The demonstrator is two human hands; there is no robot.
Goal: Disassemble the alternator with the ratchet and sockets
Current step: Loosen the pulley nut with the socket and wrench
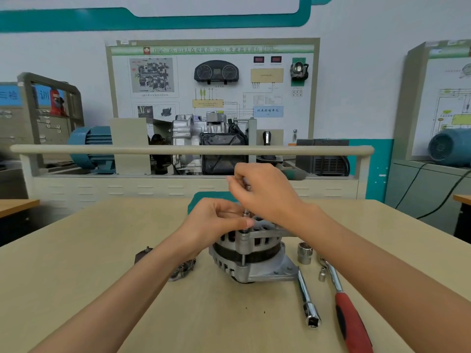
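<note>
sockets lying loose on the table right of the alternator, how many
2. A large socket stands just right of the alternator; a small socket stands between the extension bar and the ratchet. Others may be hidden behind the hands.

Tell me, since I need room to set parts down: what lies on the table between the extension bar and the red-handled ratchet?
Only a small socket stands between the extension bar and the ratchet, in the head view.

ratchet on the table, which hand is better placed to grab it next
Right, probably. The red-handled ratchet lies right of the alternator, below the right hand. The left hand is on the far side, pinching the thin tool.
</note>
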